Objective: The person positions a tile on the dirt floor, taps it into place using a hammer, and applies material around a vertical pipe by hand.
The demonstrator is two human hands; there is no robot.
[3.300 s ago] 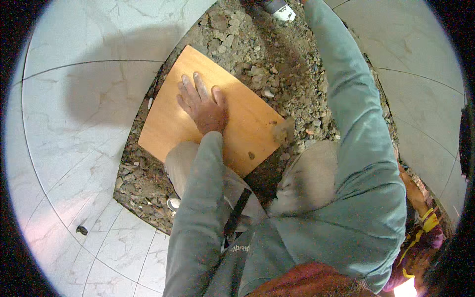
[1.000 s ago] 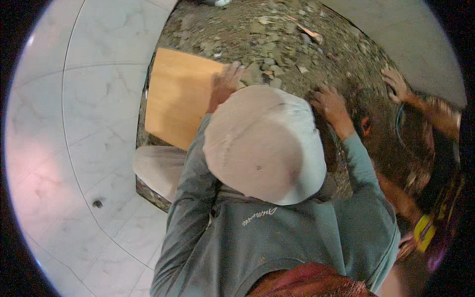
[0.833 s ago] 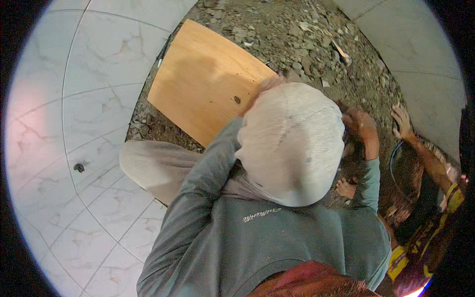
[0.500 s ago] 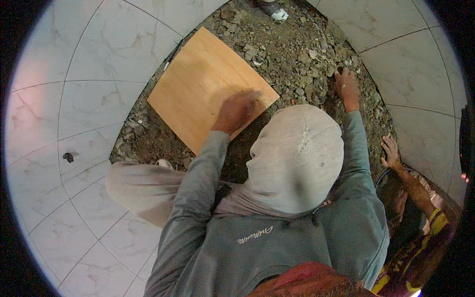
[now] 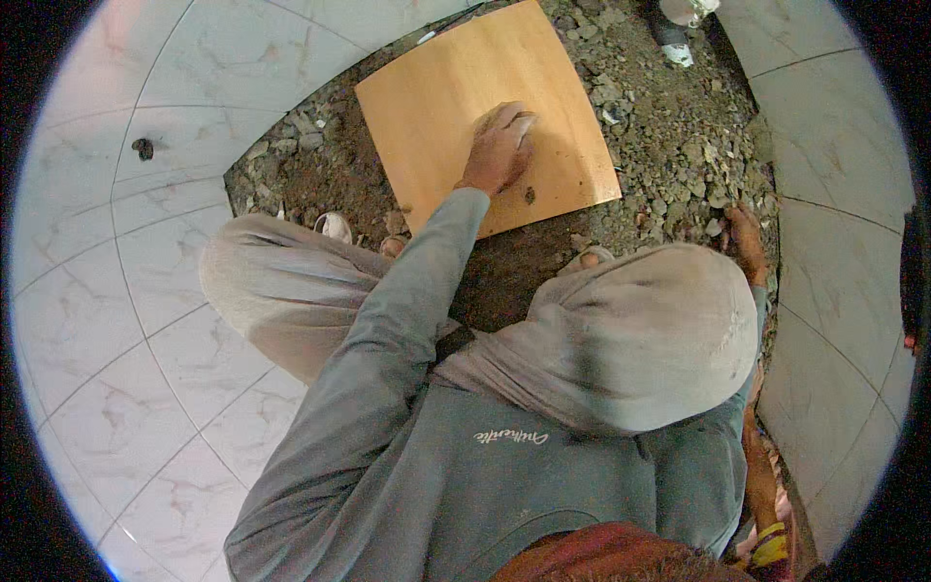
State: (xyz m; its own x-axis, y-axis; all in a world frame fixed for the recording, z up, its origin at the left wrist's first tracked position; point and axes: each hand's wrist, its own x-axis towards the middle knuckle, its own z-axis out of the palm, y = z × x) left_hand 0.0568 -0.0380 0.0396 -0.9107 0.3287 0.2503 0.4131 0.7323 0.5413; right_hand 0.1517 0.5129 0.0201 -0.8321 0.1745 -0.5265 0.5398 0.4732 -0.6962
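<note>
Wooden board (image 5: 432,126): lay face up at 12 o'clock of the view, over the rubble, its top corner reaching the picture's edge; a small dark mark (image 5: 530,195) sat on it toward 5 o'clock.
Left hand (image 5: 499,148): rested back-up on the middle of the board, fingers close together and partly bent; whether anything was under them, I could not tell.
Right hand (image 5: 745,238): was down at the rubble between 2 and 3 o'clock, close to the floor's edge; the knee partly hid it, so neither how far it was open nor what it held could be told.
Rubble (image 5: 650,145): loose grey-brown stones and soil spread around the board, thickest to see from 1 to 3 o'clock.
White piece (image 5: 426,38): lay just off the board's 11 o'clock side.
Left tiles (image 5: 223,126): pale, veined, bordering the rubble from 9 to 11 o'clock, with a small dark lump (image 5: 144,148) at 10.
Right tiles (image 5: 834,262): greyer, at 3 o'clock.
Left leg (image 5: 281,281): bent out toward 9 o'clock.
Right knee (image 5: 669,330): raised at 3 o'clock.
Dark item with a white end (image 5: 676,39): stood near 1 o'clock.
Co-worker's yellow-banded sleeve (image 5: 771,545): showed between 4 and 5 o'clock.
</note>
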